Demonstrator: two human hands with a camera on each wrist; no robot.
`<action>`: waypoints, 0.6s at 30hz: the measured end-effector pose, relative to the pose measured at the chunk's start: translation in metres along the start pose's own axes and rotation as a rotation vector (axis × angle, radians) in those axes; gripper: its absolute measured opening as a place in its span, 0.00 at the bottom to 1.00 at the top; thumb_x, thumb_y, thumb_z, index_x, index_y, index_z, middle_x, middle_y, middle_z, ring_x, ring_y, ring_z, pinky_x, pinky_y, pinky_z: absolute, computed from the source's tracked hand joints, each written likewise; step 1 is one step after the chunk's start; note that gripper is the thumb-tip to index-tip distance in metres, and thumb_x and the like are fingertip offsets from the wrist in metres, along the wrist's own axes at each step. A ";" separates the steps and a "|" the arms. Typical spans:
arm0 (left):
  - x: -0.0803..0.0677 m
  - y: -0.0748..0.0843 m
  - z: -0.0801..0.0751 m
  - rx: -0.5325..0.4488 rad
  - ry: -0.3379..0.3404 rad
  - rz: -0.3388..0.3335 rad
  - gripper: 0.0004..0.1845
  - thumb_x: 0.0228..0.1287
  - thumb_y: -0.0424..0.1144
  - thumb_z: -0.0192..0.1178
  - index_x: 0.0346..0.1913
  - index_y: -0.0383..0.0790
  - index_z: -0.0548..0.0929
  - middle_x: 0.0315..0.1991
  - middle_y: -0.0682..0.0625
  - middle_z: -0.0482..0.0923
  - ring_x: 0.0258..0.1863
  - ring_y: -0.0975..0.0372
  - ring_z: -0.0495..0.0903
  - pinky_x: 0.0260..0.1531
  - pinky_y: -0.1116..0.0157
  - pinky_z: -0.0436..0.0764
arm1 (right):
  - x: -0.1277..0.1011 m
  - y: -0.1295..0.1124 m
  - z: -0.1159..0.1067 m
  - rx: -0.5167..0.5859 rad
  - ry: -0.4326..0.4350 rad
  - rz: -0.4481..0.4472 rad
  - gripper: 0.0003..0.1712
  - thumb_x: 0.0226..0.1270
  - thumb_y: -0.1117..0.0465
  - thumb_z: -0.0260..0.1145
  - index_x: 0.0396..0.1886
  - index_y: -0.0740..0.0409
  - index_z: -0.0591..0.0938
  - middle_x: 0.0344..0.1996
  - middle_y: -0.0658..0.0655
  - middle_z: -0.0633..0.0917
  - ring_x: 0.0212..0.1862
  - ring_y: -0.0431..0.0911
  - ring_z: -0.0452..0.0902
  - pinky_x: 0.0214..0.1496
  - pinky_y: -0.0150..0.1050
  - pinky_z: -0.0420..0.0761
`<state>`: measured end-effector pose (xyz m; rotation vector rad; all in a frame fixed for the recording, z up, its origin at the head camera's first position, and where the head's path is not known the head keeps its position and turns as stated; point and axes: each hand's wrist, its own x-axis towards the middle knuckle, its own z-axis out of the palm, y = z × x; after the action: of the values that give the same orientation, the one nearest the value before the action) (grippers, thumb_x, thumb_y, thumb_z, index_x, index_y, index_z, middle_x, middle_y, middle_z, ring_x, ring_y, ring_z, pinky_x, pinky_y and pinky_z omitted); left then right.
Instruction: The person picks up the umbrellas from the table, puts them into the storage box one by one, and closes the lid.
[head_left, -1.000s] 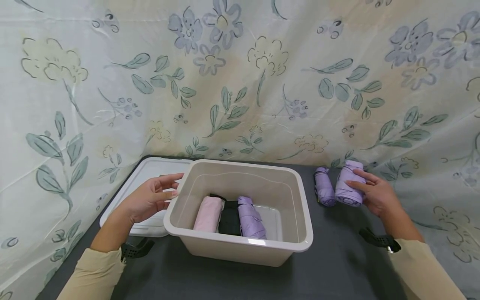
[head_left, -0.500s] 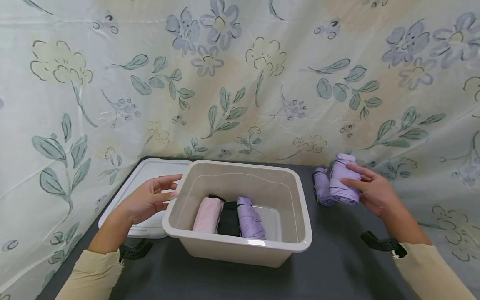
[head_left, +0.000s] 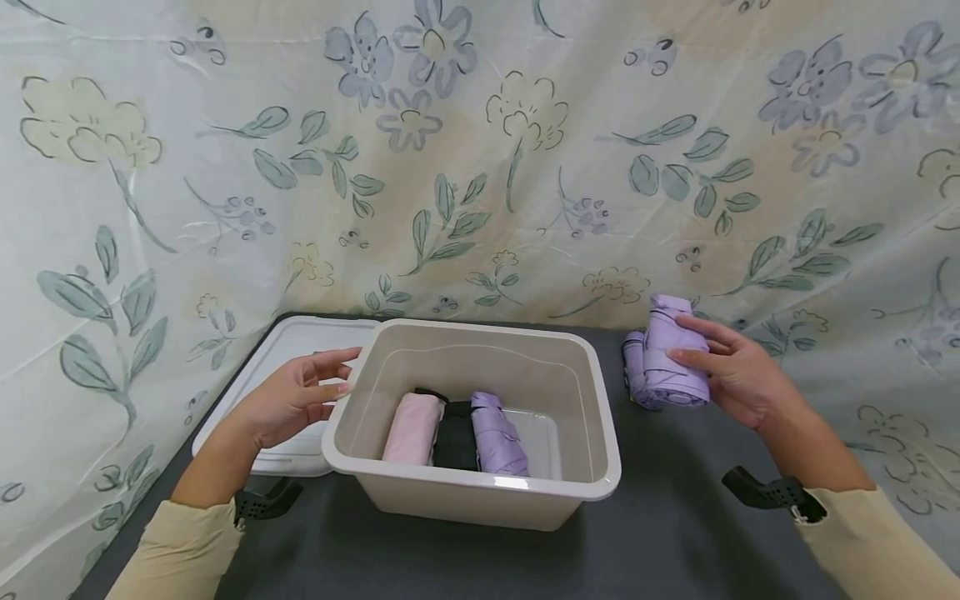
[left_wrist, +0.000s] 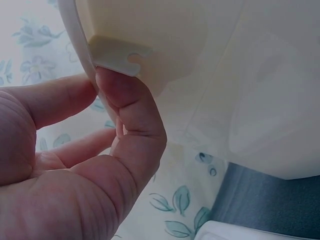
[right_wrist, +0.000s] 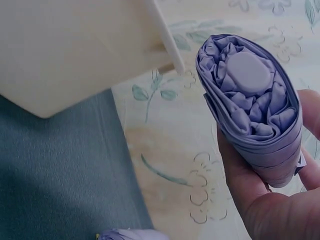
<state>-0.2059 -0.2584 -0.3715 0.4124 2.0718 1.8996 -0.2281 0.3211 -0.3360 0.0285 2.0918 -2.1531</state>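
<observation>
A floral cloth [head_left: 525, 250] hung across the twelve o'clock side, behind a dark grey tabletop [head_left: 637, 542]. In the middle of the tabletop stood a beige tub [head_left: 465, 502], upright and uncovered. A pale lid [head_left: 315, 335] lay between nine and ten o'clock of the tub, partly hidden by its rim. Tan sleeves [head_left: 176, 550] came in from seven and five o'clock.

The left hand [head_left: 292, 396] was at the tub's nine o'clock edge, fingers loosely bent, fingertips touching the rim. The right hand [head_left: 738, 375], between two and three o'clock of the tub, gripped a purple fabric roll [head_left: 663, 342] between thumb and fingers, well outside the tub. Inside the tub, side by side, lay a pink roll [head_left: 412, 429] toward nine o'clock, a black roll [head_left: 455, 437] next, then another purple roll [head_left: 498, 437] toward three o'clock. A slimmer purple roll [head_left: 634, 367] showed at the gripped roll's eight o'clock, partly hidden by it. Black straps [head_left: 266, 500] circled both wrists. The gripped roll's end bore a small lilac knob [right_wrist: 248, 73].
</observation>
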 end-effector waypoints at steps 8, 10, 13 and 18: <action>-0.001 -0.001 -0.001 0.001 -0.016 0.010 0.37 0.74 0.31 0.59 0.79 0.30 0.55 0.52 0.51 0.78 0.51 0.62 0.84 0.50 0.61 0.87 | -0.011 -0.011 0.013 0.043 -0.009 0.015 0.45 0.67 0.68 0.71 0.79 0.37 0.67 0.58 0.43 0.71 0.48 0.40 0.82 0.47 0.38 0.87; -0.002 -0.001 0.000 0.002 -0.018 0.013 0.37 0.74 0.30 0.59 0.79 0.30 0.55 0.52 0.51 0.78 0.51 0.62 0.84 0.50 0.61 0.87 | -0.013 -0.013 0.016 0.053 -0.019 0.009 0.45 0.67 0.69 0.71 0.79 0.38 0.66 0.59 0.43 0.71 0.48 0.40 0.83 0.47 0.39 0.87; -0.003 -0.002 0.000 0.004 -0.018 0.017 0.37 0.73 0.30 0.59 0.79 0.30 0.55 0.51 0.51 0.78 0.51 0.62 0.84 0.51 0.61 0.87 | -0.017 -0.016 0.022 0.058 -0.037 -0.004 0.44 0.68 0.69 0.70 0.79 0.39 0.66 0.60 0.43 0.71 0.48 0.40 0.84 0.47 0.39 0.88; -0.004 -0.002 0.002 0.021 -0.014 0.019 0.38 0.73 0.31 0.60 0.79 0.30 0.55 0.51 0.51 0.78 0.51 0.63 0.84 0.50 0.61 0.87 | -0.024 -0.022 0.034 0.037 -0.060 -0.016 0.44 0.69 0.68 0.69 0.80 0.40 0.64 0.61 0.46 0.71 0.49 0.42 0.83 0.48 0.40 0.88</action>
<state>-0.2016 -0.2587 -0.3740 0.4507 2.0877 1.8814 -0.2044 0.2903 -0.3104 -0.0480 2.0265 -2.1732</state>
